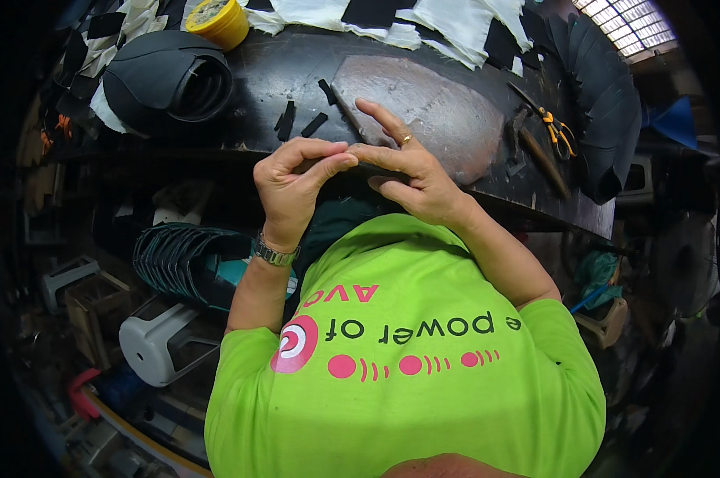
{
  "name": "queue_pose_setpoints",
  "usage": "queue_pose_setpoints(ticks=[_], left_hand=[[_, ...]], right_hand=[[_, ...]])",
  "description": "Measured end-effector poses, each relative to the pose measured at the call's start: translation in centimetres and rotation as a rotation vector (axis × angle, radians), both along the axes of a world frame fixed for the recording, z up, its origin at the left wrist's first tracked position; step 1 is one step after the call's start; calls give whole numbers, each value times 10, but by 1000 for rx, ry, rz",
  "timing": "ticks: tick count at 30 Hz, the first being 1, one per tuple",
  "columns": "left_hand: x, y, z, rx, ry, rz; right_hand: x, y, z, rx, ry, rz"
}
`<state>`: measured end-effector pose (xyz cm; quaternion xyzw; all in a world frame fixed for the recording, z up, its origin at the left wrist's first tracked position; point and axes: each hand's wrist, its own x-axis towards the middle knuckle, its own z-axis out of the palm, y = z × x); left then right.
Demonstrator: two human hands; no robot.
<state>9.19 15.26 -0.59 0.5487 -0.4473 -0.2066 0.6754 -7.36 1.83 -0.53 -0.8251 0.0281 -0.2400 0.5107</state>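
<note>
My left hand (290, 179), with a metal watch on its wrist, is closed in a pinch at the table's near edge. Its thumb and fingertips meet the outstretched index finger of my right hand (419, 171); anything small between them is too small to make out. The right hand's fingers are spread, one raised and wearing a gold ring. Just beyond the hands lies a smooth grey-brown stone slab (431, 107). Small black strips lie on the dark table (252, 80), among them one strip (315, 124) close to my left hand.
At left rests a nested stack of curved black pieces (149, 84), near a yellow tub (223, 25). White cloth scraps (455, 28) line the back. Orange-handled pliers (557, 127), a hammer (541, 159) and overlapping black pieces (603, 103) lie right. A white stool (146, 346) stands lower left.
</note>
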Motion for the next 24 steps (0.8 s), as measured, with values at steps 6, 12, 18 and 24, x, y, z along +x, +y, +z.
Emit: queue_pose_setpoints(ticks=[6,12,18,24], left_hand=[[-3,8,10,307,-73,-138],[-18,4,-2,420,15,-375],[-33,22,-3,449,110,-604],[3,35,-55,572,-271,-131]], right_hand=[[-21,7,4,42,77,-42],[-25,21,-5,-241,35,-214],[-46,3,15,-477,137,-566],[-168,-60,49,-571,133,-1149]])
